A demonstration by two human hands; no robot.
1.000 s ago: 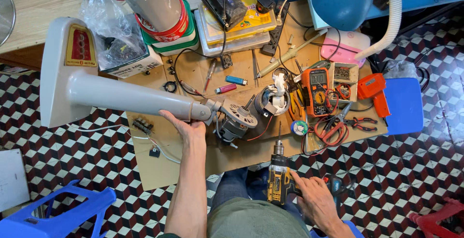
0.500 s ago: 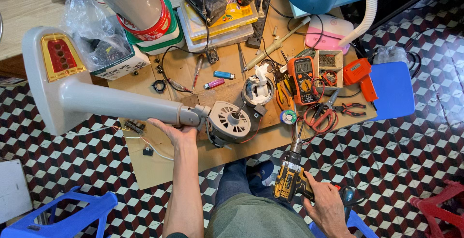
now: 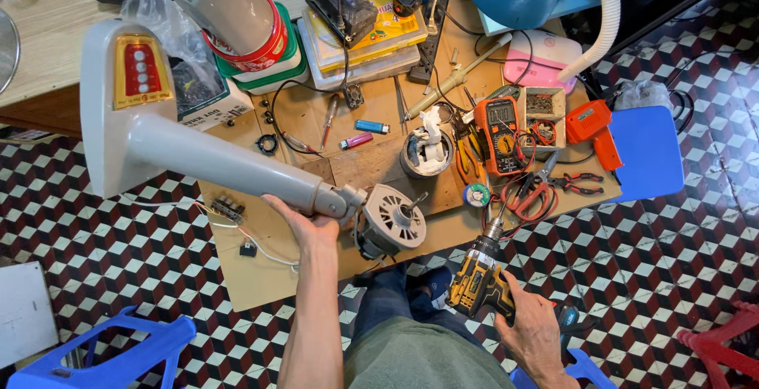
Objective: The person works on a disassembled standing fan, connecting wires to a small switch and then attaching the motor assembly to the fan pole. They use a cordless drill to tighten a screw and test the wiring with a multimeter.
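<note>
Grey fan stand lies slanting far-left; my left hand grips it beside the motor, right hand clenches the drill.

Orange multimeter's grey screen mid-table; red-and-yellow button panel on fan base; yellow flat package behind.

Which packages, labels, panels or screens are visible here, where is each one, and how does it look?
Control panel: on the grey fan stand base that the left hand holds; yellow frame, red field, pale round buttons.
Multimeter: right of middle on the table; orange case, grey screen at the top.
Yellow flat package: upper middle, under a black box.
White carton: behind the stand, dark print.
Right hand: holds a yellow-black drill.
</note>
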